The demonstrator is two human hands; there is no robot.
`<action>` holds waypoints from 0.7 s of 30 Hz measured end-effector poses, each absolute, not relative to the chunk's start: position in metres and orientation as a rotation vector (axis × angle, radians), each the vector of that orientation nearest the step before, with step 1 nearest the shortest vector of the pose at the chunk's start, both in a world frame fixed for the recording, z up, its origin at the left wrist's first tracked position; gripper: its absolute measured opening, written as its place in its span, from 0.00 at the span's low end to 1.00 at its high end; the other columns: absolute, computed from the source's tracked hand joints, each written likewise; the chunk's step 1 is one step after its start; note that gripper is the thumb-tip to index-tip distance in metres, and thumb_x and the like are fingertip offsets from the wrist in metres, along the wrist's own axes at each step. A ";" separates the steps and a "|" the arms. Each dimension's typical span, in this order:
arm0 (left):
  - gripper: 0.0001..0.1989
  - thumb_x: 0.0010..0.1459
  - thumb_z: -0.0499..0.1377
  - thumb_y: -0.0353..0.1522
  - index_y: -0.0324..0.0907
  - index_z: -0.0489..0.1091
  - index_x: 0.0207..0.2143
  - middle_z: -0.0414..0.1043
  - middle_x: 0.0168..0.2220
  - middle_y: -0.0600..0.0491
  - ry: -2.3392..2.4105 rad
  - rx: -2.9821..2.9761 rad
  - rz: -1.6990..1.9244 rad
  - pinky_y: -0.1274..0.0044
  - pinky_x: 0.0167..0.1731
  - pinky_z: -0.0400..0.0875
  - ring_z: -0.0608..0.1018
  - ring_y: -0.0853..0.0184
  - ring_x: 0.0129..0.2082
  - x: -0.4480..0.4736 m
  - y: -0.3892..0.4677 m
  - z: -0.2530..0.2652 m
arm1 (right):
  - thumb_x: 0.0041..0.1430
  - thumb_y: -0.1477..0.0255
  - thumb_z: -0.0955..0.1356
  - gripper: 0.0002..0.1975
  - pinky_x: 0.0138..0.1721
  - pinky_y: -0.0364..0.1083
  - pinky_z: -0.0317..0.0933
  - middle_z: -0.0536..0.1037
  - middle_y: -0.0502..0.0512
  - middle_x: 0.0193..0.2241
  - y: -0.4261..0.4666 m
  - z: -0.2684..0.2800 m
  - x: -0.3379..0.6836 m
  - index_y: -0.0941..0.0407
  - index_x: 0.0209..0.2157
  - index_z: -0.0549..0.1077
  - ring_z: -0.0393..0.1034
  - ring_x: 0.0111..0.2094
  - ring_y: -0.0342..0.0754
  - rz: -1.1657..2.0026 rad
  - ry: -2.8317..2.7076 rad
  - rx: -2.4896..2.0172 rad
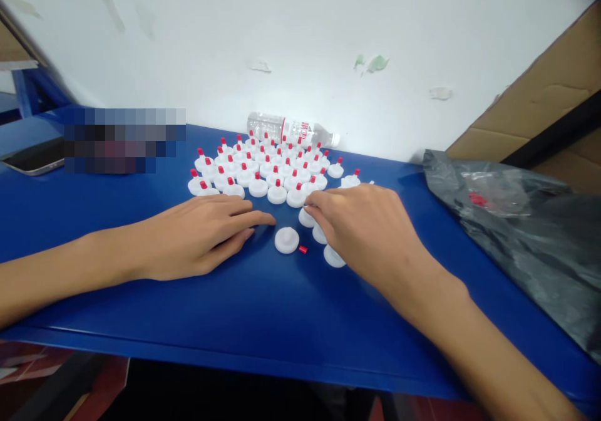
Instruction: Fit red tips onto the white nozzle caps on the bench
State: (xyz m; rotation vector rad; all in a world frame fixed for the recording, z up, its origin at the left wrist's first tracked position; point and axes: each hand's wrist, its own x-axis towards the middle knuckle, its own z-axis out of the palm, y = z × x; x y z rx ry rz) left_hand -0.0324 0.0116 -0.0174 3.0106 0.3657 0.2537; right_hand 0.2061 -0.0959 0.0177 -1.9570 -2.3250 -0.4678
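Observation:
My right hand (370, 227) is closed, thumb and forefinger pinching at the top of a white nozzle cap (307, 218) at the near edge of a cluster. More white caps without red tips show partly beneath this hand. My left hand (211, 230) lies palm down on the table, fingers stretched out and apart, holding nothing. Just right of its fingertips stands a single white nozzle cap (286, 240) with a bare spout. Beside that lies a small loose red tip (303, 250). Behind both hands, many white caps with red tips (258, 186) stand upright in rows.
A clear plastic bottle (267, 128) lies behind the caps against the white wall (211, 51). On the right, a grey plastic bag (530, 245) carries a clear bag with red pieces (479, 199). A phone (35, 158) lies at left on the blue table (244, 327).

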 end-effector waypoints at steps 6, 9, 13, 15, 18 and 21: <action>0.20 0.73 0.47 0.32 0.46 0.69 0.62 0.75 0.42 0.48 0.370 3.003 0.260 0.74 0.40 0.70 0.78 0.62 0.39 -0.032 0.011 -0.018 | 0.68 0.75 0.66 0.09 0.29 0.48 0.46 0.83 0.50 0.32 -0.097 0.018 0.204 0.53 0.40 0.79 0.74 0.29 0.47 -0.473 -2.313 -1.959; 0.20 0.73 0.47 0.32 0.46 0.69 0.62 0.75 0.42 0.48 0.370 3.004 0.260 0.74 0.40 0.70 0.78 0.62 0.39 -0.032 0.011 -0.018 | 0.70 0.74 0.65 0.10 0.28 0.47 0.47 0.82 0.51 0.34 -0.097 0.016 0.204 0.53 0.42 0.78 0.74 0.32 0.47 -0.509 -2.312 -1.911; 0.20 0.73 0.47 0.31 0.46 0.69 0.61 0.75 0.42 0.48 0.369 3.000 0.269 0.74 0.39 0.70 0.78 0.63 0.38 -0.032 0.011 -0.017 | 0.71 0.72 0.64 0.08 0.28 0.47 0.46 0.81 0.54 0.36 -0.098 0.014 0.204 0.55 0.42 0.76 0.74 0.34 0.48 -0.650 -2.309 -1.851; 0.20 0.74 0.47 0.31 0.46 0.69 0.62 0.75 0.41 0.48 0.367 3.004 0.264 0.74 0.39 0.70 0.78 0.63 0.38 -0.032 0.011 -0.017 | 0.71 0.70 0.63 0.08 0.27 0.47 0.45 0.80 0.55 0.36 -0.098 0.015 0.204 0.55 0.43 0.74 0.74 0.32 0.47 -0.700 -2.285 -1.861; 0.20 0.74 0.46 0.31 0.46 0.69 0.62 0.75 0.41 0.49 0.363 3.005 0.255 0.74 0.39 0.70 0.78 0.63 0.38 -0.032 0.011 -0.017 | 0.72 0.65 0.62 0.10 0.24 0.47 0.41 0.80 0.52 0.31 -0.099 0.018 0.204 0.54 0.45 0.72 0.68 0.23 0.45 -0.715 -2.232 -1.947; 0.20 0.73 0.47 0.32 0.46 0.69 0.62 0.75 0.42 0.48 0.366 2.997 0.260 0.74 0.39 0.70 0.78 0.63 0.38 -0.032 0.011 -0.017 | 0.72 0.62 0.61 0.12 0.23 0.46 0.37 0.77 0.50 0.24 -0.100 0.019 0.205 0.53 0.44 0.71 0.64 0.18 0.45 -0.740 -2.243 -1.991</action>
